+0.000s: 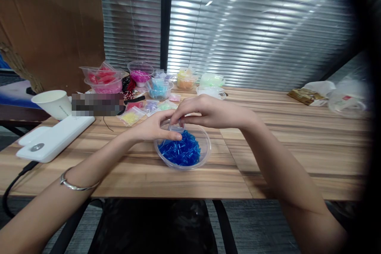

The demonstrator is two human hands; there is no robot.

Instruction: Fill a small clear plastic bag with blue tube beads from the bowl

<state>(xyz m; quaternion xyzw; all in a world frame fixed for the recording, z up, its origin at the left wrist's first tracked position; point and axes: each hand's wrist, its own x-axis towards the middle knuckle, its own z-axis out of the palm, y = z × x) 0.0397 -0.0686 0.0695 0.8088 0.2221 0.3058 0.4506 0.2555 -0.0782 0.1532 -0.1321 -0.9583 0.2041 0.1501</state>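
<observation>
A round clear plastic bowl (206,151) stands near the table's front edge, holding many short, shiny blue tube-like pieces (186,150). Over its back left rim, my left hand (159,127) is curled around a small clear plastic bag (177,127), thumb stretched above the blue pieces. My right hand (208,111) comes in from the right, palm down, its fingertips pinched at the top of that bag. Whether anything is inside the bag I cannot make out, since fingers cover much of it.
Several bowls of coloured pieces, such as a pink one (141,74) and a light blue one (159,88), stand behind. Small packets, one yellow (130,117), lie nearer. To the left are a paper cup (52,103) and a white power bank (56,139) with a cable.
</observation>
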